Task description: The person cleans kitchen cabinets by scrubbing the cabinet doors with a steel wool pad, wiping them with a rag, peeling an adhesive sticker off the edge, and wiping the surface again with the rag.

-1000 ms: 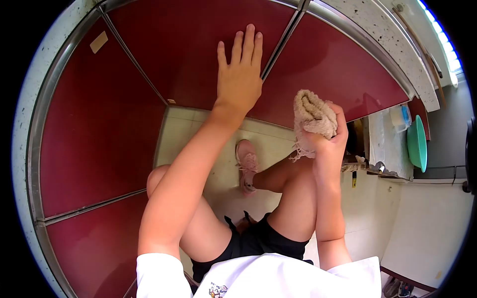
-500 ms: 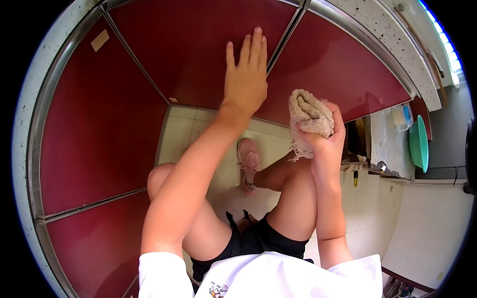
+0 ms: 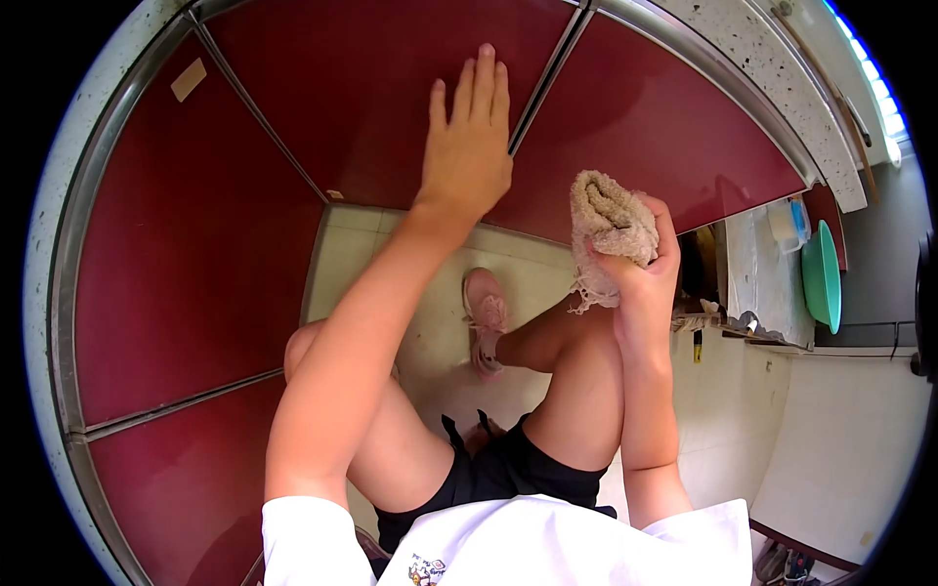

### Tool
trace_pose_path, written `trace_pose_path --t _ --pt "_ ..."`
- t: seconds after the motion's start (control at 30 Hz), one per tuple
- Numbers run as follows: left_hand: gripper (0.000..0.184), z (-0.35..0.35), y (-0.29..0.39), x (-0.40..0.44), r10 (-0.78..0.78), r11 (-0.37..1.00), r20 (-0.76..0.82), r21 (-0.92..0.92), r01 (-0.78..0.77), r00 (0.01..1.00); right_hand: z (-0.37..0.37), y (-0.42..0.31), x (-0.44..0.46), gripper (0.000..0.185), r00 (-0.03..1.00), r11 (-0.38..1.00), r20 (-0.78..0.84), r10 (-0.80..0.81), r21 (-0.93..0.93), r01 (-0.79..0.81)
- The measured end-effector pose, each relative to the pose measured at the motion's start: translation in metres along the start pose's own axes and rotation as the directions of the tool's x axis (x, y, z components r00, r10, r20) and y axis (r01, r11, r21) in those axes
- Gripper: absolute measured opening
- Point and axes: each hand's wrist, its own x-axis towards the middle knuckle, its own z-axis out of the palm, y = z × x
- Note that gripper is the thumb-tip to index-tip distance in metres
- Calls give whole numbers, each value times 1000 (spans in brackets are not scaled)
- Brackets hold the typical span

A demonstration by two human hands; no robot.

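My left hand [image 3: 467, 146] lies against a dark red cabinet door [image 3: 342, 98], its fingers stretched out and holding nothing. In my right hand [image 3: 653, 256] is a bunched beige cloth [image 3: 611, 220] with a fringed lower edge. The fingers and thumb wrap round the cloth, which is held in front of my raised knee. A second red door [image 3: 645, 117] stands just behind the cloth, divided from the first by a metal strip [image 3: 553, 78].
A speckled countertop edge [image 3: 772, 88] curves above the doors. At the right, a green basin [image 3: 823, 276] leans beside a plastic container [image 3: 785, 227] on a low shelf [image 3: 757, 278]. My foot in a pink shoe [image 3: 486, 301] rests on the tiled floor [image 3: 425, 337].
My left hand has shifted slightly left and up on the red door, fingers still stretched. My right hand keeps its hold on the cloth, almost unmoved.
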Motion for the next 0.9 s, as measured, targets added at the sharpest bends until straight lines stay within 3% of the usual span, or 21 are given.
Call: trace_pose_path --t 0.07,0.2,0.27,0.37,0.47,0.53,0.6,0.7,0.83,0.9 --pt "88 8 8 -7 2 993 67 -114 6 998 0 2 2 47 1000 1000 -1 6 -17 -6" --pt "86 0 -2 2 33 998 13 59 -34 999 -5 3 4 47 1000 1000 -11 -5 -25 5" --pt "83 -3 -8 3 39 999 -3 2 -39 999 -5 3 2 46 999 1000 -33 11 -22 -11" --pt "80 0 -12 -6 61 965 -27 -255 -65 998 0 5 1 47 999 999 -37 -13 -30 12" --pt "81 -2 -12 -6 73 950 -17 -302 -75 997 2 2 3 48 998 998 -49 31 -48 -33" --pt "81 -4 -18 -3 70 964 -65 -254 -84 995 0 4 3 50 998 997 -52 36 -63 -39" --pt "80 -7 -22 -1 30 943 -167 -322 -83 986 -3 6 3 49 998 999 -62 27 -25 -28" --pt "77 -5 -20 -10 125 856 -51 -499 -134 991 -2 7 2 48 999 999 -52 -2 -48 -1" --pt "75 -11 -25 -2 120 877 -121 -451 -162 985 3 4 3 48 998 998 -61 -8 -65 4" --pt "74 -18 -30 5 13 915 -236 -388 -106 972 2 4 2 47 998 1000 -69 2 -16 -3"
